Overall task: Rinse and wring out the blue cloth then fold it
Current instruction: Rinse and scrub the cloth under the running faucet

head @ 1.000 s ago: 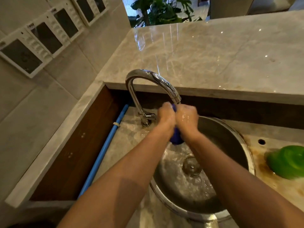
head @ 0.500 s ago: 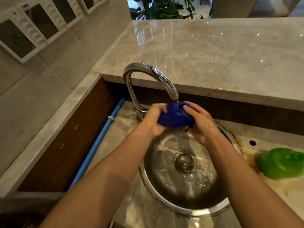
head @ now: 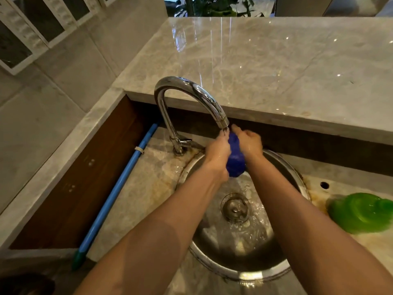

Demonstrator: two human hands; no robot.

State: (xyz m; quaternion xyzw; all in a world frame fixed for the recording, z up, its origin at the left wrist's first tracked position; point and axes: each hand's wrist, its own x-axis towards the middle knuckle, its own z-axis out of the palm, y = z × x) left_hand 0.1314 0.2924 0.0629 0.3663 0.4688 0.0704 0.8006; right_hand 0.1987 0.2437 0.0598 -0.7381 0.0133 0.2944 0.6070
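Observation:
The blue cloth is bunched into a wet roll squeezed between both my hands, right under the spout of the chrome tap. My left hand grips its left side, and my right hand grips its right side. Only a narrow strip of the cloth shows between my palms, with its lower end bulging out below them. Both hands are over the back of the round steel sink, whose bowl is wet around the drain.
A green plastic object lies on the counter right of the sink. A blue pole runs along the left edge. A raised marble counter stands behind the tap. A small hole sits in the counter near the sink.
Half a second ago the cloth was spread open between my hands under the spout. Now my hands have closed together and squeezed it into a tight roll.

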